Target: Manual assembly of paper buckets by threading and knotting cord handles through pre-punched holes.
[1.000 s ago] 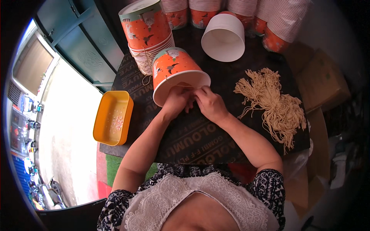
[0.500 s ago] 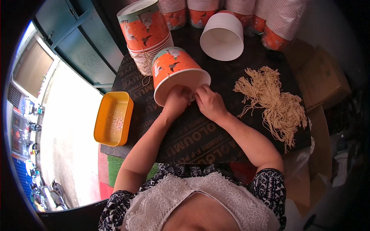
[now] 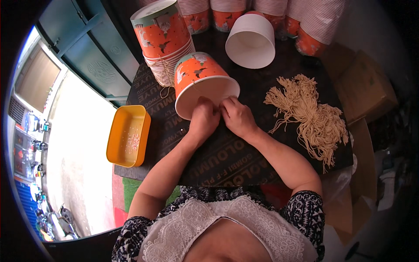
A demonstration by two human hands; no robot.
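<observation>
Black tabletop (image 3: 257, 91), orange bucket (image 3: 200, 87) tilted toward far-left corner, left hand (image 3: 206, 118) and right hand (image 3: 238, 115) curled at its near rim, exact grip hidden, cord bundle (image 3: 310, 120) near right edge

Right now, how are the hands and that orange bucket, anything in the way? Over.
Left hand at mouth of orange bucket, right hand at its rim, fingertips partly hidden. Bucket tipped, mouth toward camera. Tan cords off right, not blocking.
</observation>
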